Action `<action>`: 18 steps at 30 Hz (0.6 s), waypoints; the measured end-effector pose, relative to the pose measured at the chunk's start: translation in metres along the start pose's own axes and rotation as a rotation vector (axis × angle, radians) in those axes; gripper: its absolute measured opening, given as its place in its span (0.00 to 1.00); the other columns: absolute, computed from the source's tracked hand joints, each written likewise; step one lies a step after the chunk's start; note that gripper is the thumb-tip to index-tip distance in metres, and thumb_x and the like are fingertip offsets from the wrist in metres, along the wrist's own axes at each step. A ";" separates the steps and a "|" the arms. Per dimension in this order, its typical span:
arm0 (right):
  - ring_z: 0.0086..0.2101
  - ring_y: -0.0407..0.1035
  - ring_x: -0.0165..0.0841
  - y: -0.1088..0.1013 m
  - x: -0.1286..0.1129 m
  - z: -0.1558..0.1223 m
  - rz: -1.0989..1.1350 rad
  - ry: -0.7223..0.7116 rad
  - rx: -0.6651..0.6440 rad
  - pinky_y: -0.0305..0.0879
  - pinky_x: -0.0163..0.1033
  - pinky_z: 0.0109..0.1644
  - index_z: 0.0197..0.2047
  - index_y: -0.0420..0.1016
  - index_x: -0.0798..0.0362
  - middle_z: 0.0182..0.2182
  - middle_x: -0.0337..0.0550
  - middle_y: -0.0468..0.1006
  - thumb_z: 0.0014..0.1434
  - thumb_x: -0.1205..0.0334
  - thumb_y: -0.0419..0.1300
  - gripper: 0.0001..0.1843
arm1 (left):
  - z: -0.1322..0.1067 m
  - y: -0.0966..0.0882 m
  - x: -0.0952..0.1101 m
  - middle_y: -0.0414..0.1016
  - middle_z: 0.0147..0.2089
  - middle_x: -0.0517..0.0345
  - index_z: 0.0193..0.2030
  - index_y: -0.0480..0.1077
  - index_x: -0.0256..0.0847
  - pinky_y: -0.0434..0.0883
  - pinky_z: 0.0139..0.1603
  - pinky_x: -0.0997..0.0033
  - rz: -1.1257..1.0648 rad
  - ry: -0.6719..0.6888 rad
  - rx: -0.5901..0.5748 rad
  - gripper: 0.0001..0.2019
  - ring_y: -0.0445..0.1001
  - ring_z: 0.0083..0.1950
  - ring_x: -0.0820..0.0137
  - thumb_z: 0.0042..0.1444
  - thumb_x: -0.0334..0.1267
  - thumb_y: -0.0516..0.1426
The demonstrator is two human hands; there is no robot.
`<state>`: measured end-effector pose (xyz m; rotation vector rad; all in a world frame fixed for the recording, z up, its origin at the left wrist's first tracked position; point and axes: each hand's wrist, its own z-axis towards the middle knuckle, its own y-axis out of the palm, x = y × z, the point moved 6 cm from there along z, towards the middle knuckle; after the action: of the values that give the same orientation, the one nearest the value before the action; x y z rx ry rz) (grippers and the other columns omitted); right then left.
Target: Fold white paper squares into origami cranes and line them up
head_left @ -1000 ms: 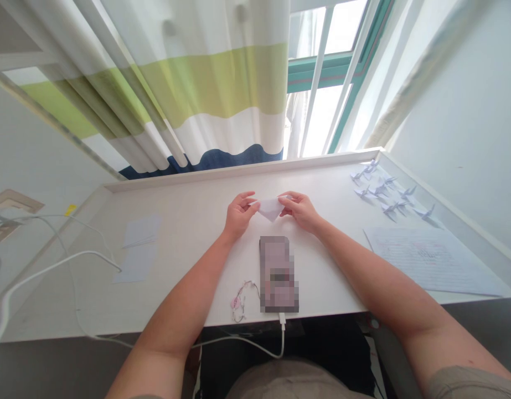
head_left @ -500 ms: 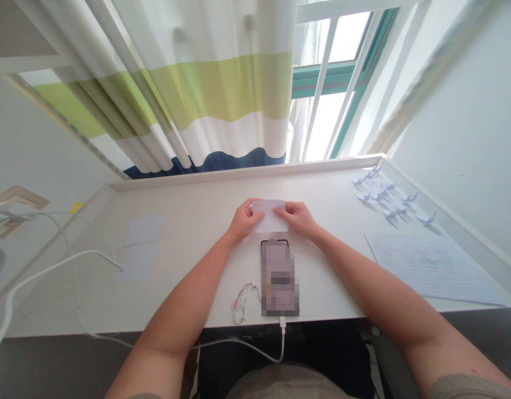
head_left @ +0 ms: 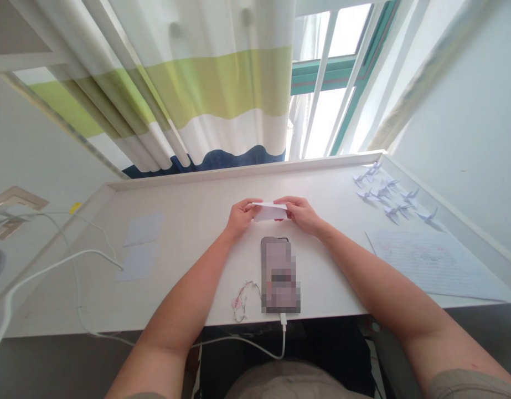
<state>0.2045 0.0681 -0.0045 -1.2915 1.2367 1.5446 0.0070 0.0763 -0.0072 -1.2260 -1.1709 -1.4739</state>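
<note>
A small white sheet of paper [head_left: 270,213] is held between my two hands over the middle of the desk, its upper part bending over. My left hand [head_left: 241,217] grips its left edge, fingers along the top. On the right edge, my right hand [head_left: 300,214] pinches it the same way, with some fingertips behind the sheet. Just below the paper lies a phone [head_left: 280,274], its screen blurred out, with a white charging cable [head_left: 284,321] plugged into its lower end. A beaded strap [head_left: 238,303] trails from the phone's left side.
Several folded paper cranes [head_left: 383,191] stand at the desk's back right. Written sheets [head_left: 429,266] lie in front of them. Blank paper pieces [head_left: 143,230] rest on the left, near a white cable [head_left: 51,271]. A raised rim [head_left: 238,170] borders the white desk [head_left: 189,205].
The paper was facing up flat with both thumbs on it; now its top is folding over and it looks shorter. My hands stay in nearly the same place.
</note>
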 end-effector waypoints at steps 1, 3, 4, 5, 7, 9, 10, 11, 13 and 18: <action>0.31 0.78 0.36 0.000 0.000 0.001 0.021 0.009 -0.014 0.79 0.47 0.41 0.38 0.85 0.51 0.34 0.45 0.85 0.54 0.49 0.73 0.15 | 0.000 -0.001 0.002 0.79 0.27 0.59 0.39 0.83 0.39 0.71 0.31 0.70 -0.010 0.003 -0.007 0.15 0.73 0.28 0.72 0.50 0.47 0.73; 0.33 0.80 0.40 0.001 -0.001 0.001 0.058 0.015 -0.047 0.80 0.50 0.43 0.36 0.85 0.53 0.36 0.49 0.84 0.56 0.49 0.70 0.14 | 0.000 0.000 0.004 0.80 0.30 0.56 0.36 0.84 0.39 0.73 0.34 0.68 -0.054 -0.013 -0.044 0.12 0.75 0.31 0.70 0.50 0.45 0.70; 0.34 0.80 0.41 0.001 -0.002 0.000 0.064 0.011 -0.062 0.80 0.52 0.44 0.35 0.85 0.53 0.36 0.50 0.84 0.57 0.48 0.69 0.15 | -0.001 0.001 0.005 0.82 0.32 0.53 0.35 0.84 0.38 0.74 0.36 0.67 -0.074 -0.022 -0.066 0.12 0.76 0.33 0.68 0.51 0.46 0.68; 0.35 0.80 0.41 0.002 -0.003 0.000 0.053 0.005 -0.070 0.81 0.53 0.45 0.35 0.85 0.53 0.35 0.50 0.84 0.59 0.46 0.69 0.17 | -0.001 0.002 0.006 0.82 0.34 0.52 0.35 0.84 0.38 0.75 0.37 0.66 -0.084 -0.029 -0.083 0.14 0.77 0.34 0.68 0.52 0.47 0.67; 0.34 0.79 0.40 0.002 -0.005 -0.002 -0.016 -0.014 -0.054 0.80 0.52 0.45 0.34 0.84 0.53 0.34 0.48 0.83 0.59 0.42 0.71 0.20 | -0.003 0.004 0.008 0.82 0.34 0.53 0.37 0.83 0.38 0.75 0.37 0.66 -0.057 -0.028 -0.095 0.16 0.77 0.33 0.68 0.55 0.51 0.67; 0.32 0.78 0.37 0.001 -0.006 -0.003 -0.089 -0.043 -0.018 0.79 0.48 0.43 0.37 0.85 0.52 0.32 0.45 0.83 0.54 0.42 0.76 0.21 | -0.005 0.005 0.008 0.81 0.32 0.56 0.41 0.82 0.39 0.74 0.37 0.67 0.004 -0.011 -0.083 0.17 0.76 0.32 0.69 0.53 0.51 0.71; 0.32 0.78 0.36 0.001 -0.007 -0.003 -0.104 -0.057 -0.008 0.79 0.46 0.41 0.41 0.85 0.52 0.32 0.43 0.83 0.51 0.43 0.79 0.23 | -0.005 0.005 0.008 0.82 0.32 0.58 0.43 0.81 0.40 0.74 0.38 0.68 0.028 -0.001 -0.075 0.19 0.76 0.32 0.70 0.51 0.50 0.73; 0.32 0.77 0.35 0.001 -0.007 -0.003 -0.102 -0.070 -0.004 0.78 0.45 0.40 0.45 0.85 0.51 0.32 0.41 0.83 0.48 0.44 0.80 0.26 | -0.005 0.006 0.007 0.83 0.33 0.58 0.46 0.79 0.40 0.74 0.38 0.68 0.042 0.008 -0.068 0.22 0.77 0.32 0.70 0.49 0.48 0.74; 0.32 0.77 0.34 0.000 -0.008 -0.003 -0.091 -0.082 -0.006 0.77 0.43 0.38 0.51 0.84 0.49 0.32 0.38 0.82 0.46 0.47 0.82 0.32 | -0.005 0.006 0.005 0.84 0.35 0.57 0.50 0.78 0.40 0.73 0.39 0.68 0.052 0.024 -0.057 0.25 0.79 0.34 0.69 0.47 0.47 0.76; 0.31 0.75 0.33 -0.002 -0.009 -0.004 -0.218 -0.044 -0.017 0.71 0.40 0.34 0.43 0.87 0.51 0.35 0.43 0.85 0.51 0.43 0.79 0.24 | -0.005 0.009 0.001 0.85 0.37 0.56 0.52 0.76 0.40 0.74 0.43 0.67 0.062 0.045 -0.088 0.26 0.81 0.37 0.68 0.48 0.45 0.75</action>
<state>0.2092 0.0648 0.0034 -1.3488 1.0210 1.4223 0.0143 0.0699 -0.0051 -1.2707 -1.0389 -1.5127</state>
